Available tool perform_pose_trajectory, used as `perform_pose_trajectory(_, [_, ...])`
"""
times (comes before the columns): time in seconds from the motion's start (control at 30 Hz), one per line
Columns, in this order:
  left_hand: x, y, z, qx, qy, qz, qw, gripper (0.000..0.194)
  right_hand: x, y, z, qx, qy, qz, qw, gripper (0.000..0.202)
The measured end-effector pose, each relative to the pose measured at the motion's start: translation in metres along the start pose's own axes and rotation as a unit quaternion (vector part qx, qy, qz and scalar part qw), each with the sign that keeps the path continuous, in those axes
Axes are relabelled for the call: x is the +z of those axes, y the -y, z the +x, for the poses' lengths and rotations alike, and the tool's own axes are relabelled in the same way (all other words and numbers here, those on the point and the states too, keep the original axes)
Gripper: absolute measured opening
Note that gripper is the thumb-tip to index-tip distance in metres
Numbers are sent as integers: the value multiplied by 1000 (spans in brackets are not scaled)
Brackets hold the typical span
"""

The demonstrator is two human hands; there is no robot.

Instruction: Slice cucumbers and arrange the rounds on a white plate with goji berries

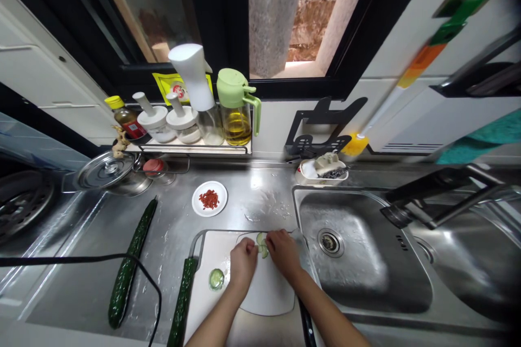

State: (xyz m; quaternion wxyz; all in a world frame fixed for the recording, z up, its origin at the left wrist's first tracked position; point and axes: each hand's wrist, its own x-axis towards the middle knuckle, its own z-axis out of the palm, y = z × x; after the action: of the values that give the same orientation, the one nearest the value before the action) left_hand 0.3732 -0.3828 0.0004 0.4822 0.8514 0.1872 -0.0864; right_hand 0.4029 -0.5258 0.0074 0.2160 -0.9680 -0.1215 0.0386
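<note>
Thin pale-green cucumber slices (262, 244) lie between my two hands, above a smooth white plate-like piece (266, 293) with rounded edges. My left hand (244, 260) is closed, its fingertips pinched at the left edge of the slices. From the other side, my right hand (283, 252) has its fingers pressed together on the same slices. Both hands are over the white cutting board (209, 246). A short stack of cucumber slices (216, 279) rests on the board's left part. Beside my right forearm shows a knife's black handle (306, 325); its blade is mostly hidden.
A cut cucumber (182, 303) lies at the board's left edge, a whole cucumber (132, 265) further left. Behind is a small plate (197, 207) of red berries. A black cable (101, 256) crosses at left. The steel sink (366, 276) and faucet (431, 195) are right.
</note>
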Motion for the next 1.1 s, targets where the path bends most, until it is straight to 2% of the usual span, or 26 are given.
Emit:
perform_pose_trajectory(0.33, [-1, -1, -3, 43, -10, 44, 998, 10, 8, -3, -4, -29, -55, -31, 998, 17])
perform_pose_trajectory(0.53, [0, -2, -3, 52, 2, 53, 997, 9, 6, 0, -5, -37, -69, -27, 997, 19])
perform_pose_trajectory(0.63, [-5, -4, -6, 69, -3, 43, 997, 9, 2, 0, -8, -34, -71, -17, 997, 18])
perform_pose_trajectory(0.7, [-15, -3, -9, 78, -18, 29, 996, 10, -2, -2, -13, -27, -73, -9, 997, 18])
perform_pose_trajectory(0.8, [-39, 7, -15, 77, -50, 25, 996, 14, -8, -6, -27, -13, -74, 2, 997, 19])
perform_pose_trajectory(0.97, [-86, 42, -31, 28, -73, 105, 991, 26, -12, -5, -59, -11, -62, 19, 998, 20])
perform_pose_trajectory(1.1, [-103, 70, -45, -25, -53, 161, 985, 34, -6, 6, -81, -22, -41, 43, 998, 19])
